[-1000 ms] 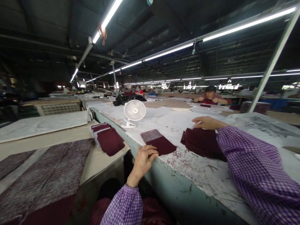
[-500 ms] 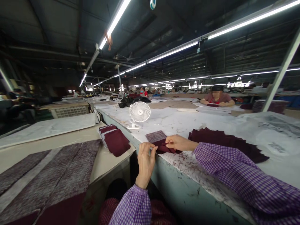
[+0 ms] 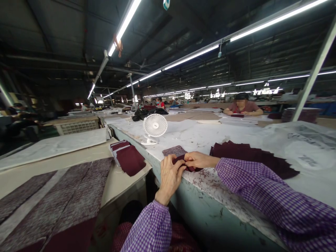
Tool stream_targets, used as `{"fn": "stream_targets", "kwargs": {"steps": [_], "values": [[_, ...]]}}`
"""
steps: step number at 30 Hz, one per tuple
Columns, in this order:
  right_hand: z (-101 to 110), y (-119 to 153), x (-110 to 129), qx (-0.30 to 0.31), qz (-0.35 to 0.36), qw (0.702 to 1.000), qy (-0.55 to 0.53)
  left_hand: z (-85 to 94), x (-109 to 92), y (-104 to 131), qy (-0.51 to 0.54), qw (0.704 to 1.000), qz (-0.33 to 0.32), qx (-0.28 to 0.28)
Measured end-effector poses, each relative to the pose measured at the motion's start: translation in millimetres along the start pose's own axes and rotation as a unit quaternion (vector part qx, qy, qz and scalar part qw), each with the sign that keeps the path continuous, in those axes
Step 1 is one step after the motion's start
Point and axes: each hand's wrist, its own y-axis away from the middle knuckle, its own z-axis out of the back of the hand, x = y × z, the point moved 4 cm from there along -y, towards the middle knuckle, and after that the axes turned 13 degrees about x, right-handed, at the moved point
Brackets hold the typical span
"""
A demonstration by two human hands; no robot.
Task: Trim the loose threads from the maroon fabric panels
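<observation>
My left hand point(image 3: 170, 175) and my right hand point(image 3: 198, 159) meet at the near edge of the long white worktable point(image 3: 210, 140), both pinching a dark maroon fabric piece point(image 3: 181, 159). Under it lies a speckled maroon piece point(image 3: 173, 150) flat on the table. Just right of my hands a fanned stack of maroon fabric pieces point(image 3: 252, 155) lies on the table, partly behind my right sleeve. Both arms wear purple checked sleeves.
A small white desk fan point(image 3: 155, 126) stands behind my hands. A lower table on the left holds a pile of maroon pieces point(image 3: 128, 157) and long speckled fabric strips point(image 3: 60, 199). A person point(image 3: 243, 106) sits across the table; a slanted metal post point(image 3: 312, 70) rises at right.
My right hand came from the far stack to the near edge and joined my left hand on the maroon piece. The left hand closed onto it. The view swung slightly right.
</observation>
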Motion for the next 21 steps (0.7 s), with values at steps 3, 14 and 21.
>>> {"fn": "stream_targets", "kwargs": {"steps": [3,14,21], "values": [[6,0,-5,-0.084,-0.057,0.994,-0.034,-2.7,1,4,-0.006,1.000,-0.006,0.018],[38,2,-27,-0.286,-0.097,0.953,-0.006,24.8,-3,1,-0.032,0.996,0.049,-0.071],[35,-1,-21,-0.309,-0.046,0.950,-0.003,-7.7,23,-28,-0.059,0.983,0.036,0.168]]}}
